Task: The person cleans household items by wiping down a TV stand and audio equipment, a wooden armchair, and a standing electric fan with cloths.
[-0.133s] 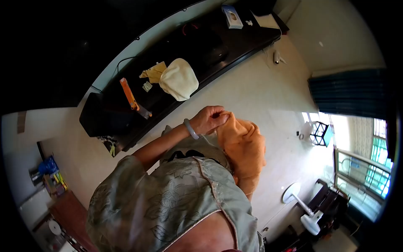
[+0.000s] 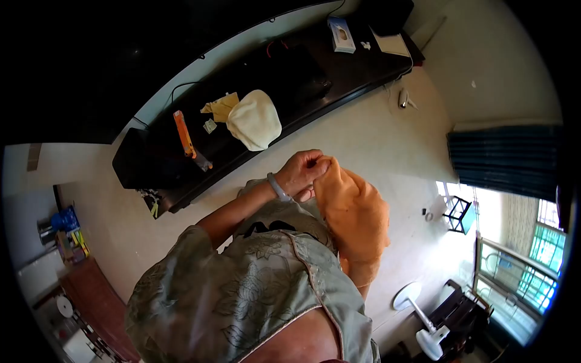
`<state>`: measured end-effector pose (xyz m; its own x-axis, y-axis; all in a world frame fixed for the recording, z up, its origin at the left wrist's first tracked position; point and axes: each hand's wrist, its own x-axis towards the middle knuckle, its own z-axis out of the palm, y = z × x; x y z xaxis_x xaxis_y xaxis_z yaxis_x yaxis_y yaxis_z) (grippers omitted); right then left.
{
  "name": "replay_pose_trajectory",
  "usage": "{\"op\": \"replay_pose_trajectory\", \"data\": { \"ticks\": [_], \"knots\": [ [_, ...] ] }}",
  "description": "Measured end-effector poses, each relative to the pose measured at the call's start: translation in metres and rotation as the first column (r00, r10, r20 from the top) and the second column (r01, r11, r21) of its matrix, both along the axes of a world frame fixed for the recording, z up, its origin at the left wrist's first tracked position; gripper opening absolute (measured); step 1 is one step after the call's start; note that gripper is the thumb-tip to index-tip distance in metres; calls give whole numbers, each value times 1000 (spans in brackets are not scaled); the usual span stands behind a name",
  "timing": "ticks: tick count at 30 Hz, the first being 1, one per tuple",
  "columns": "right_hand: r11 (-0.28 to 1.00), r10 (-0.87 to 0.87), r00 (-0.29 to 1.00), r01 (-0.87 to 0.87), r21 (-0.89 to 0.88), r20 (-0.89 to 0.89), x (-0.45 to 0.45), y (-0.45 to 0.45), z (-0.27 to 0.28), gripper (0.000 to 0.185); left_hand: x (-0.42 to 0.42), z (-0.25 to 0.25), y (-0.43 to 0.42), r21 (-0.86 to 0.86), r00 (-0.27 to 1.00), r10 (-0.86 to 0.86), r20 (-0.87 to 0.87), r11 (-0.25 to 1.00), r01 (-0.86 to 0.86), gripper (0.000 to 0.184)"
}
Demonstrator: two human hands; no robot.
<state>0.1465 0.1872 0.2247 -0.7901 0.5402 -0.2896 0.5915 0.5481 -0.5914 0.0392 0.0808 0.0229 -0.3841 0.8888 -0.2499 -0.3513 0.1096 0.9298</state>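
Note:
An orange cloth (image 2: pixel 354 209) hangs in front of my body on the right. My left hand (image 2: pixel 302 173), with a pale bangle on its wrist, pinches the cloth's upper left corner between thumb and fingers. My right forearm (image 2: pixel 364 289) reaches up into the cloth from below. The cloth covers my right hand completely, so its fingers cannot be seen. Fabric lies bulged and rounded over that hidden hand.
A long dark cabinet (image 2: pixel 242 158) stands ahead, bearing a cream rounded cloth (image 2: pixel 255 121), a yellowish cloth (image 2: pixel 221 107), an orange box (image 2: pixel 183 134) and a tissue box (image 2: pixel 342 36). A white fan (image 2: pixel 417 314) stands at lower right. A dark curtain (image 2: pixel 502 157) hangs at right.
The orange cloth bulges wider and smoother, bulging slightly to the right. My left hand still pinches its corner. The whole view has turned a little.

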Motion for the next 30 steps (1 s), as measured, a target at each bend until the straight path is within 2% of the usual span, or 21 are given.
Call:
{"op": "replay_pose_trajectory", "data": {
  "ticks": [1,2,5,7,8,10,13,14,15,19,20,21,23,24,26,27,29,30],
  "knots": [
    [995,50,997,-45,-86,59,-6,19,10,44,-9,0,-3,-65,992,56,-115,996,-64,20],
    [981,103,988,-82,-173,116,-11,37,15,52,-23,-4,25,-19,986,80,-149,996,-83,20],
    [979,110,992,-119,-166,-63,-13,67,-26,48,-19,-18,49,-36,984,129,-125,990,-134,21],
    [977,98,982,-126,-174,-163,-8,86,-57,45,-19,-30,62,-158,971,99,-217,978,-135,22],
    [974,87,976,-125,-187,-202,-9,95,-71,44,-22,-36,72,-153,968,110,-227,977,-147,22],
    [968,54,966,-112,-224,-251,-11,116,-91,41,-25,-46,87,-177,947,163,-278,960,-217,22],
    [957,1,956,-85,-276,-292,-15,149,-114,37,-40,-45,114,-153,937,244,-249,946,-287,21],
    [954,-24,953,-69,-293,-302,-18,161,-122,35,-49,-64,123,-146,906,259,-334,936,-321,18],
    [951,-47,950,-53,-305,-309,-21,172,-128,34,-59,-69,133,-134,913,249,-323,943,-305,18],
    [933,-143,934,16,-359,-328,-39,228,-145,29,-109,-89,184,-140,809,493,-319,820,-555,19],
    [926,-167,930,33,-376,-327,-43,242,-148,27,-123,-93,194,-185,795,481,-368,801,-570,21],
    [917,-188,927,48,-395,-325,-50,258,-150,26,-144,-97,203,-252,830,421,-366,814,-524,22],
    [897,-225,918,65,-436,-326,-62,283,-156,23,-155,-102,230,-135,827,468,-313,840,-526,22],
    [888,-246,912,76,-454,-329,-69,294,-159,22,-159,-100,243,-141,826,475,-303,835,-532,22],
    [868,-286,898,96,-487,-333,-80,315,-168,20,-163,-97,270,-80,940,337,-55,937,-341,22],
    [857,-305,891,102,-505,-337,-86,324,-174,19,-167,-82,285,-86,941,336,-47,937,-339,22],
    [829,-339,875,103,-550,-347,-99,339,-186,16,-171,-45,309,-148,994,110,29,983,-105,22],
    [814,-353,867,100,-572,-351,-105,345,-192,15,-167,-43,321,-149,993,111,35,983,-105,22]
  ]
}}
